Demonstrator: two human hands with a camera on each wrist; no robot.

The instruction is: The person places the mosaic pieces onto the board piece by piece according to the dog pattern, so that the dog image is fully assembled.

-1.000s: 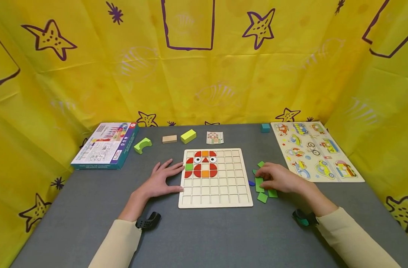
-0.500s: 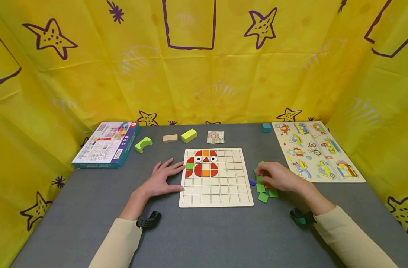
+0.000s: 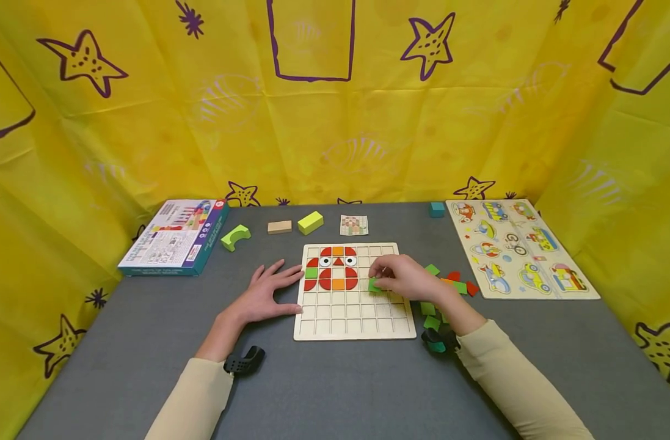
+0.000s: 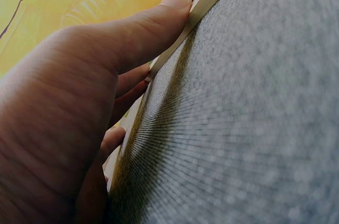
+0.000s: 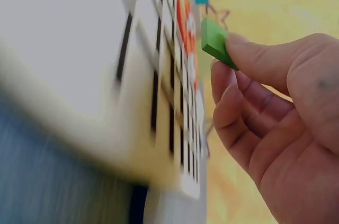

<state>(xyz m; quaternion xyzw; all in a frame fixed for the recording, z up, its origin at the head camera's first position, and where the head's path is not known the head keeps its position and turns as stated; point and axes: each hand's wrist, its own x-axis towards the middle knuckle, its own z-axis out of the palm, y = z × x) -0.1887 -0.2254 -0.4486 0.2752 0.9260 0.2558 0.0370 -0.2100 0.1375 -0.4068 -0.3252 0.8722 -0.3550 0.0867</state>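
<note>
A wooden grid board [image 3: 324, 330] lies on the table, with red, orange, green and eye-patterned tiles set in its upper left cells. My right hand [image 3: 408, 280] pinches a green square tile [image 5: 216, 43] between thumb and fingers, over the right part of the board. The same tile [image 3: 374, 285] shows at the fingertips in the head view. My left hand [image 3: 264, 297] lies spread at the board's left edge. In the left wrist view its thumb [image 4: 177, 1] touches the board's side.
Loose green tiles [image 3: 428, 308] and red tiles [image 3: 472, 288] lie right of the board. Behind it are a pattern card [image 3: 353, 225], a yellow block [image 3: 310, 223], a tan block [image 3: 279, 227] and a green arch [image 3: 236, 237]. A box [image 3: 175, 238] stands left, a picture puzzle [image 3: 466, 241] right.
My right hand has left the loose tiles and moved left over the board, carrying a green square tile. The left hand has stayed at the board's edge.
</note>
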